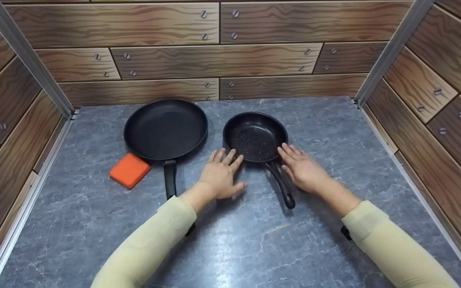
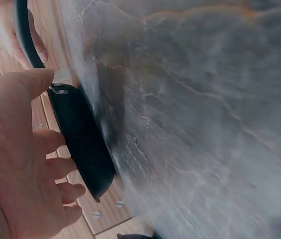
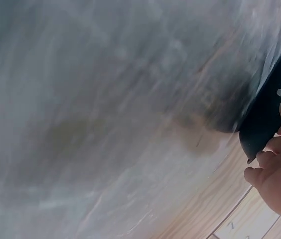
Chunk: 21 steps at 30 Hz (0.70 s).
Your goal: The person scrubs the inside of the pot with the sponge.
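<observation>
Two pale yellow sleeves [image 1: 146, 244] reach in from 7 and 4 o'clock. The left hand [image 1: 219, 176] spreads its straight fingers at the 8 o'clock rim of one small, round, black, speckled frying pan [image 1: 254, 138], whose single black handle [image 1: 280, 186] points to 5 o'clock; the right hand [image 1: 305, 171], fingers extended and close together, is at 4 o'clock; whether either presses I cannot tell. At the small pan's 9 o'clock sits one larger round black frying pan [image 1: 166, 130], with one orange, square block [image 1: 129, 170] just beside its 7 o'clock edge, all on one grey marbled tabletop [image 1: 278, 244]
</observation>
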Motion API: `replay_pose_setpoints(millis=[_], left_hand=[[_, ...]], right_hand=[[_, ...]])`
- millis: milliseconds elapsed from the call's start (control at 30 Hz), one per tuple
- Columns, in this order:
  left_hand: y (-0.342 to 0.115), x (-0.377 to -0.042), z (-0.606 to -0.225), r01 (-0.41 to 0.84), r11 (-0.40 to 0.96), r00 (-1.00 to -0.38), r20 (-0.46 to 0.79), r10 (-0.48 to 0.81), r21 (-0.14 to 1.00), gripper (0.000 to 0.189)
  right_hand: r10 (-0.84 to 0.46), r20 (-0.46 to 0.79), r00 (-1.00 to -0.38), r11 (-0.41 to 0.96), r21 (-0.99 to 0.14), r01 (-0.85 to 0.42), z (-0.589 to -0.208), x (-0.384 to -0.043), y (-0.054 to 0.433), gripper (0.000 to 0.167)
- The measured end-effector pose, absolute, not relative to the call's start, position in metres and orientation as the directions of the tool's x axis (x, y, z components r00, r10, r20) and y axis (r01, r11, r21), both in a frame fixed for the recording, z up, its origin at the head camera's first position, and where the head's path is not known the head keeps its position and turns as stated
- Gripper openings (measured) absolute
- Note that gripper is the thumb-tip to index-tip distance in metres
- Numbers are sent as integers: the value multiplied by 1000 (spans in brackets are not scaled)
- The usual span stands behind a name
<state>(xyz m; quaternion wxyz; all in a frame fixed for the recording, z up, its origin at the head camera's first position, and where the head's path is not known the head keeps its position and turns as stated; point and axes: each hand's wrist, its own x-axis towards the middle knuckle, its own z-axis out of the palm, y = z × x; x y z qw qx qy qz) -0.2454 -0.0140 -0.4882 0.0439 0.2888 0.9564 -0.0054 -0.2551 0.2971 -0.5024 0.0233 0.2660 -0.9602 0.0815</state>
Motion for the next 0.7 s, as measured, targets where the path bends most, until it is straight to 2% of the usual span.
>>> replay_pose_setpoints(millis=[367,700], left_hand=[[-35,-228,-492,555,832,-830,-63,555,5,91],[-53,-208,-492,559,828,-827,-38,560,31,89]], right_hand=[[-511,49,-858,848,-130,-513,-501,-239,278,61],[-555,89,-827,821,-105,-562,-501,-222,267,60]])
